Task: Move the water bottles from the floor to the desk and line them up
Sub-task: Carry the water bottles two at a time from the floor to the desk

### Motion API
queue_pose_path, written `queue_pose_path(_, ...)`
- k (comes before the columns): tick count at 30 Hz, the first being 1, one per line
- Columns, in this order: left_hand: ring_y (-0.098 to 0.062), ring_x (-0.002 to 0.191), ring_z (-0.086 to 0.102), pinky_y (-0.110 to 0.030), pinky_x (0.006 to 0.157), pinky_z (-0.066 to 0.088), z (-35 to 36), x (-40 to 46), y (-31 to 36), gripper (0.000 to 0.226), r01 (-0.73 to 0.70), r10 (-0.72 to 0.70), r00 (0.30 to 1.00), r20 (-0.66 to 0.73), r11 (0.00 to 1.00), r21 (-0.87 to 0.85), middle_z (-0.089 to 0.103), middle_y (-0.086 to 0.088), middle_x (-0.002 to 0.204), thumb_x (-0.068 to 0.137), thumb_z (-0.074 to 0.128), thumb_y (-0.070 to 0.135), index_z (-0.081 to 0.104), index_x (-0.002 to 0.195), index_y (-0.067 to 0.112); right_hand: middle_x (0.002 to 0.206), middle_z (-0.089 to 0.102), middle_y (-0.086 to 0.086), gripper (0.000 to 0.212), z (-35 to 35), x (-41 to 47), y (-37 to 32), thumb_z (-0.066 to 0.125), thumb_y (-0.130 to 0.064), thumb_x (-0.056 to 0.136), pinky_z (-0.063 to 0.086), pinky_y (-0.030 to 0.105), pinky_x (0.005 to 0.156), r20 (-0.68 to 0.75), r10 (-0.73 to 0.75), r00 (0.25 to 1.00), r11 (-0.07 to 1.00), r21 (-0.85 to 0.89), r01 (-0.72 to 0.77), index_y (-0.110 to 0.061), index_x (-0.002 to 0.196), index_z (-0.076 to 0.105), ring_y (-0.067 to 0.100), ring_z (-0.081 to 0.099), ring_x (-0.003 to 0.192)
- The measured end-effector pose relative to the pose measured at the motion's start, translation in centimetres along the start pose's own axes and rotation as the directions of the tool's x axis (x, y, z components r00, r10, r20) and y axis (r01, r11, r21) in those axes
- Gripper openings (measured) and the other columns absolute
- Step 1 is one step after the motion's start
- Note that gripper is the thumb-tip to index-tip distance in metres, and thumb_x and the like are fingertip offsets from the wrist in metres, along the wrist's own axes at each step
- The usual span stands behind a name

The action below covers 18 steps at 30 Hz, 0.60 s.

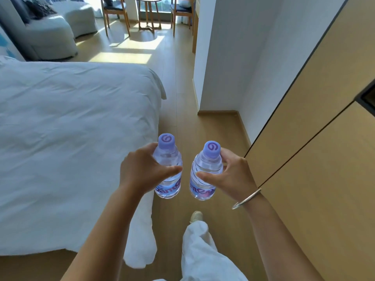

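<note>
Bed (71, 138), white cover, fills the space left of my hands; wood floor (182, 110) runs ahead between it and the wooden cabinet (324, 159) on the right. No table that I can pick out for certain; a small round one with chairs stands far ahead by the window.

Two water bottles, both off the floor, upright, caps up, near each other but not touching. Left bottle (168, 169) is in my left hand (140, 171); right bottle (205, 173) is in my right hand (229, 175). Each hand wraps its bottle at the upper body, thumb across the front, fingers behind near the shoulder.

Handling, my judgement: both look full and sealed, so moderately heavy; thin clear plastic will give under a hard squeeze and may be slick. Holding below the shoulder seems the right place.

Both forearms reach forward, wrists level. Bracelet (246, 198) on right wrist.
</note>
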<state>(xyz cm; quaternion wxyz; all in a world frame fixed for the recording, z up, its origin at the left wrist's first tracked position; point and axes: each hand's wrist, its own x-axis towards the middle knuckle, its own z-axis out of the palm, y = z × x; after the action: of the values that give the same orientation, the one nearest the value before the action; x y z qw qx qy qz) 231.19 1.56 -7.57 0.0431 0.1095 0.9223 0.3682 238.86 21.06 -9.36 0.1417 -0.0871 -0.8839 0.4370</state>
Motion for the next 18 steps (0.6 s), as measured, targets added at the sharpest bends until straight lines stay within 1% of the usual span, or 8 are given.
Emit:
queue_pose_path(3,-0.017,0.080,0.065,-0.029,0.072,0.049,1.6,6.5,1.1,0.052,-0.011,0.011,1.000,0.001,1.000,-0.001,0.070,0.010,0.084,0.045,0.065,0.060,0.067,0.089,0.034,0.084,0.071,-0.007,0.041,-0.3,6.5,1.9,0.085,-0.031,0.059,0.055,0.036,0.074,-0.007,0.003,1.000,1.000,0.007,-0.003,-0.025,0.095,0.067,0.012,0.067,0.078)
queue_pose_path(6,-0.015,0.080,0.064,-0.029,0.071,0.049,3.1,13.2,3.1,0.052,-0.021,0.021,1.000,-0.001,1.000,-0.020,0.070,0.011,0.083,0.046,0.067,0.059,0.067,0.091,0.034,0.084,0.070,-0.007,0.042,-1.2,13.8,3.7,0.085,-0.033,0.059,0.055,0.038,0.073,0.006,-0.015,1.000,1.000,-0.004,0.015,-0.026,0.096,0.067,0.013,0.066,0.078)
queue_pose_path(9,-0.014,0.080,0.064,-0.026,0.068,0.045,4.0,19.7,5.4,0.047,-0.016,0.016,1.000,-0.012,0.999,-0.033,0.067,0.013,0.080,0.049,0.074,0.056,0.067,0.090,0.033,0.082,0.069,-0.007,0.043,-2.7,20.9,5.1,0.086,-0.032,0.059,0.055,0.038,0.072,0.017,-0.038,0.999,0.999,-0.029,0.038,-0.025,0.096,0.067,0.014,0.065,0.075)
queue_pose_path(14,-0.013,0.079,0.062,-0.025,0.068,0.042,4.8,29.3,7.3,0.051,-0.008,0.006,0.998,-0.062,0.999,-0.033,0.065,0.015,0.079,0.049,0.072,0.057,0.067,0.094,0.034,0.080,0.069,-0.007,0.038,-3.9,31.0,7.0,0.085,-0.027,0.060,0.054,0.036,0.071,0.007,-0.041,0.999,0.999,-0.013,0.041,-0.025,0.092,0.065,0.014,0.065,0.075)
queue_pose_path(16,-0.014,0.079,0.063,-0.026,0.068,0.045,5.1,32.7,7.3,0.054,-0.011,0.011,0.997,-0.078,1.000,-0.011,0.067,0.012,0.082,0.048,0.067,0.059,0.067,0.095,0.033,0.080,0.069,-0.007,0.038,-3.7,34.3,7.9,0.086,-0.026,0.061,0.055,0.035,0.071,0.009,-0.038,0.999,0.999,-0.008,0.039,-0.024,0.093,0.065,0.013,0.065,0.075)
queue_pose_path(18,-0.016,0.079,0.065,-0.027,0.069,0.047,5.5,36.4,7.2,0.054,-0.002,0.002,0.996,-0.087,1.000,-0.001,0.070,0.009,0.085,0.047,0.067,0.059,0.068,0.094,0.032,0.081,0.069,-0.007,0.038,-3.3,38.0,8.9,0.085,-0.028,0.062,0.055,0.035,0.072,0.017,-0.036,0.999,0.999,-0.008,0.037,-0.021,0.095,0.066,0.012,0.065,0.076)
